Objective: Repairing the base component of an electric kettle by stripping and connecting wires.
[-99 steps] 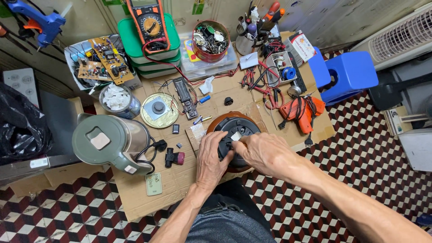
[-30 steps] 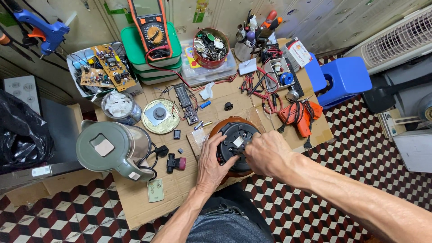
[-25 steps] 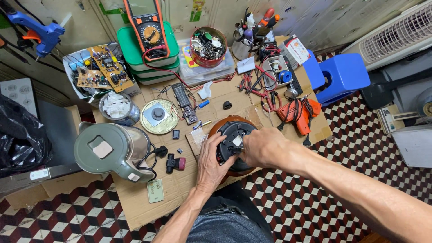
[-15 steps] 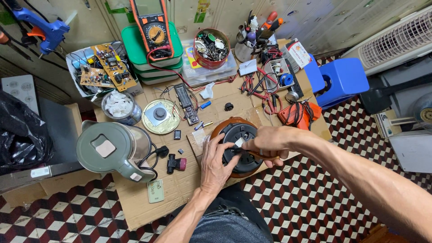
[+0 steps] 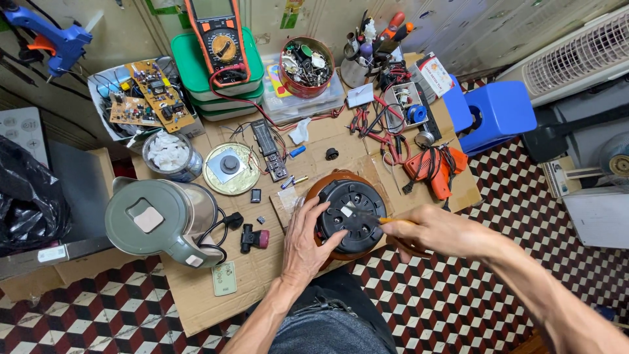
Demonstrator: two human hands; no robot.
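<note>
Left hand [image 5: 308,239]: flat on the round appliance base [image 5: 347,213] — steadying it.
Right hand [image 5: 432,231]: closed on a screwdriver [image 5: 377,219] (tip on the base).
Progress: the base seems not yet opened.

A flattened sheet of brown cardboard [image 5: 196,305] lies on a floor of red, black and white cube-pattern tiles [image 5: 78,321] and carries nearly everything; on it rest an upturned round appliance base [image 5: 350,213], brown with a black underside; a grey-green electric kettle [image 5: 164,219] on its side, left; a round brass-coloured disc [image 5: 229,169]; a jar of white wadding [image 5: 169,154]; an orange power tool [image 5: 436,169], right; red-handled pliers [image 5: 363,121]; stacked green tubs [image 5: 209,78] bearing a multimeter [image 5: 219,36]; a red tin of small parts [image 5: 306,65]; a blue stool [image 5: 501,115] stands on the tiles beside the cardboard's right edge.
</note>
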